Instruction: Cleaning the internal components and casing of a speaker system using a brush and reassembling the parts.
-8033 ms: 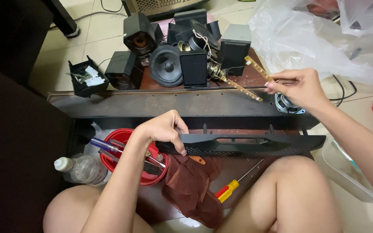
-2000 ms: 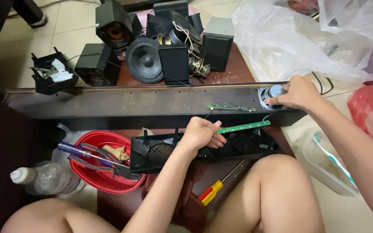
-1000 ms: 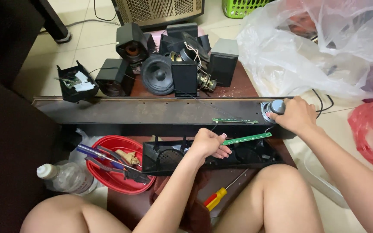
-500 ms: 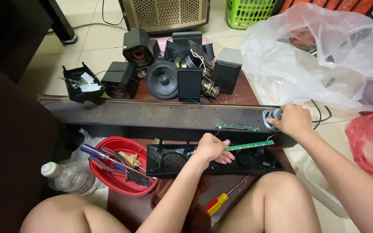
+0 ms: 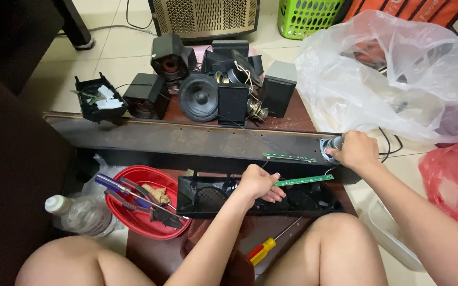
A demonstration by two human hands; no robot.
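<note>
The left hand (image 5: 258, 182) is closed on the near end of a narrow green circuit strip (image 5: 304, 180), fingers curled over its top with the nails showing, while it also rests on the upper edge of a long black plastic housing (image 5: 255, 198) that lies across the person's lap. The right hand (image 5: 355, 151) is wrapped fairly tightly around a small round speaker driver (image 5: 328, 148) at the right end of a long dark panel (image 5: 186, 140); only the driver's rim and a bit of grey show past the fingers, so how firmly it is held is hard to tell. Judging from how things lie, the dismantling looks well along: the housing is open and mostly hollow, the green strip is lifted clear of it, and a second green strip (image 5: 289, 157) lies loose on the panel, while the driver and whatever wiring joins it are apparently yet to be freed. Beyond the panel stands a cluster of black speaker parts (image 5: 208, 90). To the left sits a red bowl (image 5: 133, 177) holding pliers (image 5: 144, 204), with a clear plastic bottle (image 5: 78, 214) beside it. A red-and-yellow screwdriver (image 5: 263, 250) lies between the knees, and a large clear plastic bag (image 5: 388, 79) bulges at the right.
</note>
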